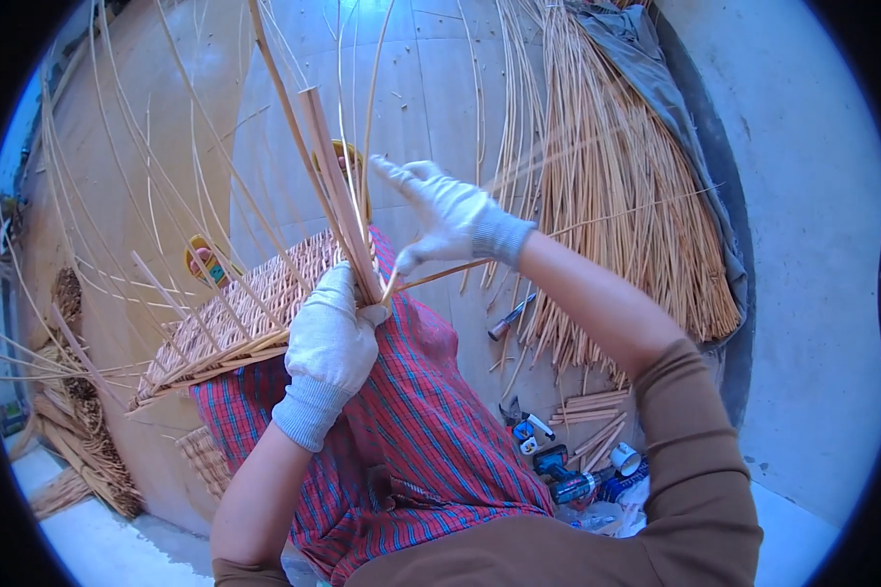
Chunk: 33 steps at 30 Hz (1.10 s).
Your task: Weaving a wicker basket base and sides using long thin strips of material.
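A woven wicker panel lies tilted across my lap, with long thin canes standing out from its edges. My left hand, in a white knit glove, is closed around the panel's right corner, at the foot of a thick wooden stake. My right hand, gloved the same way, is just right of the stake with its fingers stretched and thumb apart. A thin cane runs from that corner to the right, passing below the right palm. Part of the corner weave is hidden by my left fingers.
A large bundle of canes lies at the right on a grey cloth. Short cut sticks, a cordless drill and pruning shears are near my right side. Darker bundled material lies at the left. A checked cloth covers my lap.
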Each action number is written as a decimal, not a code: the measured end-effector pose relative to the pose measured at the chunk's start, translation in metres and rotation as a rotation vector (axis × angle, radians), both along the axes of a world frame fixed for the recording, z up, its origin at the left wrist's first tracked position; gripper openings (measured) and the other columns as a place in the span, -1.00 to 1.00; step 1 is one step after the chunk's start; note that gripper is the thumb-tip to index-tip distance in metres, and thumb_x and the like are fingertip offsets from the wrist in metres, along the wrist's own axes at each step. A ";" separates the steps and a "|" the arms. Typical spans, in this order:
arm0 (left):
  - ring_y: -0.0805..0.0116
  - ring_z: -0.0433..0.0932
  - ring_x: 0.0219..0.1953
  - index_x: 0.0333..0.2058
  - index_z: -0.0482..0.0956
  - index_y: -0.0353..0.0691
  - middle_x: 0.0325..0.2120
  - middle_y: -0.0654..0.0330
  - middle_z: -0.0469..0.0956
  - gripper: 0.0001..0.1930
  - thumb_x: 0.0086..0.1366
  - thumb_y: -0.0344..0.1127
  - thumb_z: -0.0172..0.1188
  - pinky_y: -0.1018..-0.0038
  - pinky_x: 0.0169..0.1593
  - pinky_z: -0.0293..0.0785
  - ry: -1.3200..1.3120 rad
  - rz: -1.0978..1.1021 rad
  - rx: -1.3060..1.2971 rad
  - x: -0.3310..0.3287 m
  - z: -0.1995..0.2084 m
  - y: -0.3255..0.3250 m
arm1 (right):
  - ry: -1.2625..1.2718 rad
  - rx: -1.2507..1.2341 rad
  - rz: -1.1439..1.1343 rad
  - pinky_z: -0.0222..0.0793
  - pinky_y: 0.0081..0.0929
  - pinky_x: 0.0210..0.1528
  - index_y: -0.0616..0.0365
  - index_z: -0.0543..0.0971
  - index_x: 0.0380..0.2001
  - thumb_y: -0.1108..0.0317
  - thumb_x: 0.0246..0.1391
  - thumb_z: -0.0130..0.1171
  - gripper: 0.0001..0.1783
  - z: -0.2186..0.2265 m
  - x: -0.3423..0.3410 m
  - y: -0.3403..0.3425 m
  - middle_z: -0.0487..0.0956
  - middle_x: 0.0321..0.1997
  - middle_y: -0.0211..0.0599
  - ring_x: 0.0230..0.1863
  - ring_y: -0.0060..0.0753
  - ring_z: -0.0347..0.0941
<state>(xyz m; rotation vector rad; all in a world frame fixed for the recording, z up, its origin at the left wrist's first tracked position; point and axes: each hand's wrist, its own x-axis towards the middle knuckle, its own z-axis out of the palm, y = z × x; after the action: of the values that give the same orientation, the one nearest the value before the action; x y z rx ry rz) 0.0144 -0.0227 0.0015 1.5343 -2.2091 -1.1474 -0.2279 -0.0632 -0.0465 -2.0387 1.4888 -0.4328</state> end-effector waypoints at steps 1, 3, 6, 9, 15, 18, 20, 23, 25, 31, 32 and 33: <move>-0.15 0.65 -0.07 0.00 0.49 -0.33 -0.19 -0.16 0.65 -0.61 0.20 -0.50 0.34 0.13 -0.05 0.56 0.000 0.013 0.017 -0.004 0.002 0.002 | -0.090 -0.161 0.040 0.21 -0.06 0.46 0.13 -0.09 0.56 -0.42 -0.42 0.54 0.61 -0.025 0.000 -0.009 0.25 0.46 0.21 0.44 0.25 0.23; -0.14 0.66 -0.09 -0.02 0.50 -0.31 -0.20 -0.14 0.66 -0.64 0.21 -0.52 0.32 0.14 -0.06 0.56 -0.003 0.014 -0.039 -0.011 0.002 0.006 | -0.162 -0.246 0.106 0.01 -0.11 0.56 0.16 -0.08 0.56 -0.43 -0.46 0.56 0.64 -0.055 0.011 -0.019 0.14 0.55 0.13 0.55 0.18 0.06; -0.15 0.66 -0.13 0.00 0.49 -0.26 -0.22 -0.11 0.66 -0.64 0.23 -0.46 0.31 0.11 -0.09 0.56 0.098 0.045 -0.056 -0.005 -0.009 0.013 | -0.374 -0.191 0.105 -0.10 -0.13 0.60 0.15 -0.08 0.56 -0.31 -0.46 0.62 0.62 -0.068 0.026 -0.025 0.05 0.59 0.11 0.61 0.10 -0.09; -0.12 0.68 -0.21 0.17 0.42 -0.33 -0.14 -0.12 0.64 -0.52 0.37 -0.23 0.24 0.10 -0.19 0.59 -0.163 0.232 -0.364 -0.009 -0.015 0.046 | -0.352 -0.256 0.102 -0.14 -0.17 0.61 0.19 -0.06 0.55 -0.36 -0.45 0.60 0.63 -0.066 0.034 -0.028 0.02 0.60 0.14 0.62 0.12 -0.11; -0.30 0.60 -0.20 0.19 0.33 -0.25 -0.05 -0.20 0.52 -0.54 0.46 -0.09 0.08 -0.07 -0.18 0.52 -0.126 0.455 -0.192 -0.010 -0.024 0.055 | -0.398 -0.240 0.049 -0.10 -0.20 0.61 0.29 -0.04 0.53 -0.24 -0.50 0.66 0.62 -0.052 0.059 -0.026 0.10 0.57 0.16 0.60 0.10 -0.04; -0.39 0.59 -0.21 0.19 0.29 -0.16 0.07 -0.25 0.42 -0.55 0.49 -0.04 0.01 -0.20 -0.20 0.47 -0.031 0.566 -0.267 0.019 -0.028 0.049 | -0.292 -0.228 -0.032 -0.02 -0.24 0.59 0.28 -0.04 0.53 0.00 -0.60 0.72 0.63 -0.004 0.100 -0.024 0.13 0.56 0.13 0.58 0.08 0.03; -0.22 0.65 -0.22 0.20 0.29 -0.20 -0.06 -0.20 0.52 -0.58 0.48 -0.15 0.05 -0.09 -0.21 0.53 0.196 0.696 -0.180 0.043 -0.018 0.033 | -0.223 -0.402 -0.041 0.05 -0.24 0.55 0.23 0.01 0.53 -0.02 -0.60 0.71 0.60 0.029 0.132 -0.029 0.21 0.52 0.11 0.54 0.08 0.11; 0.13 0.69 -0.23 0.14 0.37 -0.30 -0.22 -0.07 0.60 -0.62 0.45 -0.28 0.15 0.24 -0.23 0.61 0.328 0.791 -0.197 0.094 0.008 0.025 | -0.123 -0.677 -0.087 0.14 -0.11 0.48 0.06 0.15 0.51 0.01 -0.31 0.61 0.31 0.080 0.180 0.009 0.38 0.38 0.03 0.40 0.07 0.31; 0.20 0.69 -0.21 0.11 0.40 -0.33 -0.24 -0.01 0.61 -0.64 0.44 -0.28 0.17 0.30 -0.23 0.61 0.323 0.757 -0.367 0.143 0.030 0.030 | -0.227 -1.133 -0.053 0.13 0.02 0.46 0.02 0.31 0.42 -0.04 -0.17 0.54 0.08 0.124 0.206 0.067 0.44 0.32 -0.06 0.34 0.00 0.36; 0.34 0.59 -0.67 0.02 0.26 -0.34 -0.29 0.10 0.47 -0.75 0.50 -0.41 0.08 0.40 -0.60 0.67 0.762 0.650 -0.069 0.135 0.142 0.129 | -0.240 -1.141 -0.184 0.07 0.20 0.46 0.03 0.29 0.36 -0.06 -0.17 0.52 0.04 0.028 0.199 0.063 0.43 0.31 -0.04 0.41 0.18 0.24; 0.33 0.60 -0.66 0.02 0.26 -0.36 -0.29 0.07 0.48 -0.75 0.49 -0.42 0.08 0.40 -0.60 0.66 0.781 0.640 -0.085 0.130 0.134 0.140 | -0.270 -1.061 -0.206 0.07 0.16 0.47 0.02 0.28 0.38 0.02 -0.16 0.51 0.04 0.003 0.194 0.046 0.42 0.32 -0.03 0.42 0.15 0.23; 0.35 0.59 -0.66 0.01 0.26 -0.35 -0.30 0.09 0.47 -0.76 0.50 -0.42 0.08 0.41 -0.60 0.66 0.771 0.671 -0.100 0.130 0.122 0.153 | -0.304 -0.981 -0.223 0.07 0.12 0.48 0.02 0.27 0.40 0.10 -0.16 0.50 0.04 -0.012 0.189 0.036 0.41 0.33 -0.02 0.42 0.13 0.23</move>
<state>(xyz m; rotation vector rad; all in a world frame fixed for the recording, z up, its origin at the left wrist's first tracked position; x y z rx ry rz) 0.1442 0.1304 0.1238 1.3085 -1.1152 -1.1059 -0.0392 -0.0269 -0.0583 -2.3020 1.4422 -1.7544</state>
